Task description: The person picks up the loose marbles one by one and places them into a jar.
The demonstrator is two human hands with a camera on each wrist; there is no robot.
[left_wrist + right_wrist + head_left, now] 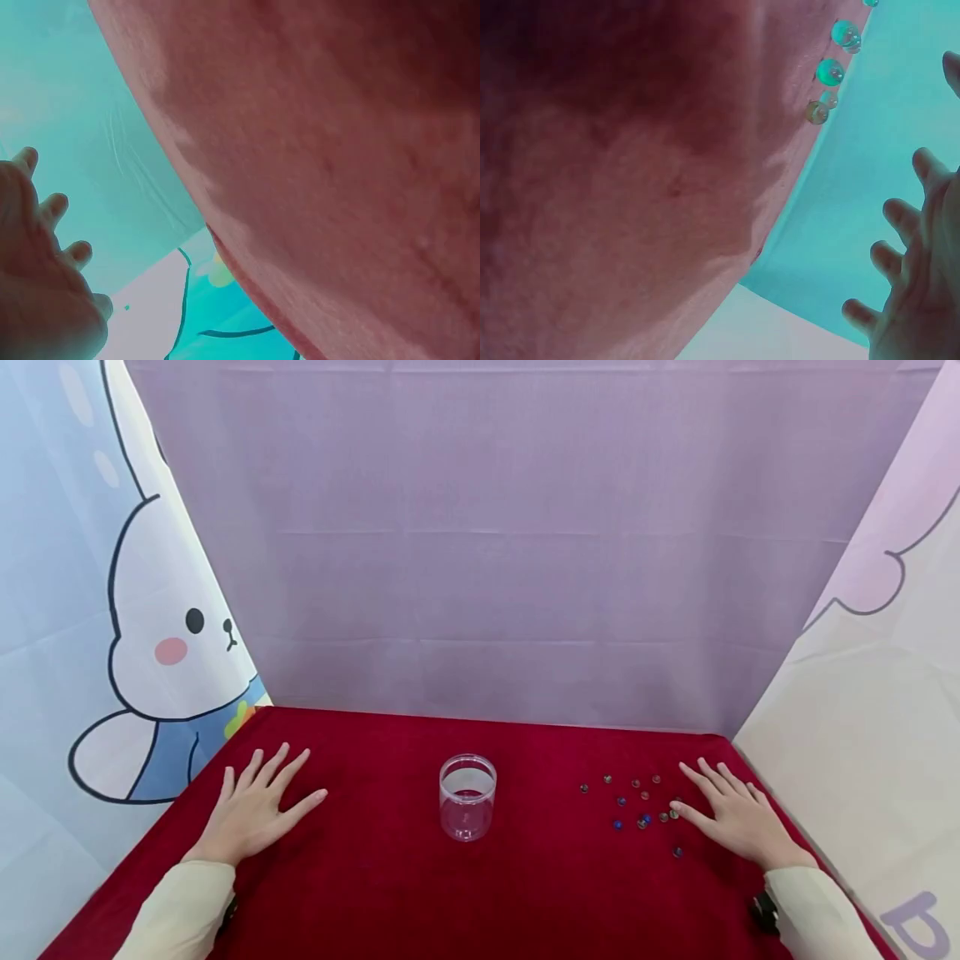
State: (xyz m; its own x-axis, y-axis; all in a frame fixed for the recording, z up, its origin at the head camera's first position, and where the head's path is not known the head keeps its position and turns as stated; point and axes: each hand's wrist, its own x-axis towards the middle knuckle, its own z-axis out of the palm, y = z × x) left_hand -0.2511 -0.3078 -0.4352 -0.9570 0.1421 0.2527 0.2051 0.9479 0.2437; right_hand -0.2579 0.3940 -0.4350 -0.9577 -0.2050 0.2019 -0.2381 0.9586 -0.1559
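In the head view a clear plastic jar (pixel 467 818), lidless and upright, stands mid-table. To its right lie several small glass marbles (pixel 621 802), scattered loosely; a few also show beyond the cloth's edge line in the right wrist view, among them a greenish marble (pixel 829 72). My left hand (pixel 251 810), fingers spread and straight, is at the table's left side, holding nothing. On the right, my right hand (pixel 738 814) has its fingers spread too, holding nothing; its thumb is beside the nearest marbles. Both wrist views show the fingers extended.
A dark red cloth (pixel 375 902) covers the table. Behind it hangs a purple fabric wall (pixel 487 568). Printed panels flank the sides, a rabbit panel (pixel 172 610) on the left and a pale panel (pixel 885 718) on the right.
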